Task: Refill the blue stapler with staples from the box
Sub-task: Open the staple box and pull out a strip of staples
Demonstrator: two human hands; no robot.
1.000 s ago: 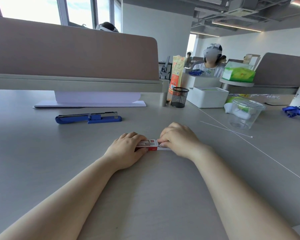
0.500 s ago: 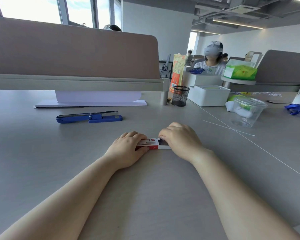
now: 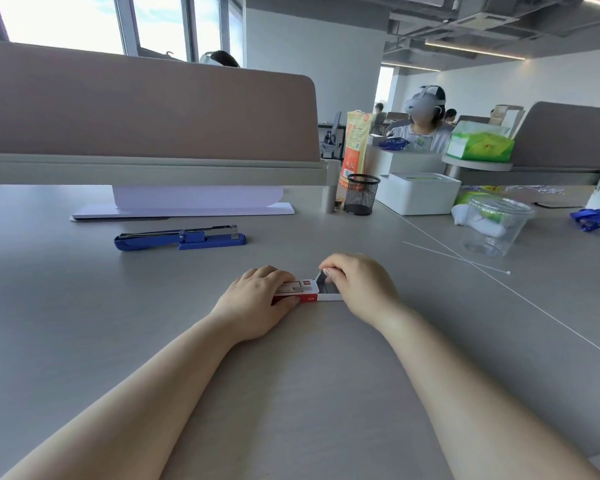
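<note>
Single view only, taken from a wide-angle camera on my head, facing forward and angled down across the grey surface [image 3: 84, 341]. My forearms enter from the bottom edge and my left hand [image 3: 257, 303] and right hand [image 3: 361, 289] sit close, near frame centre. The upper frame reaches a desk partition [image 3: 146, 109], windows [image 3: 66, 22] and ceiling, with straight lines bowed toward the edges.
</note>
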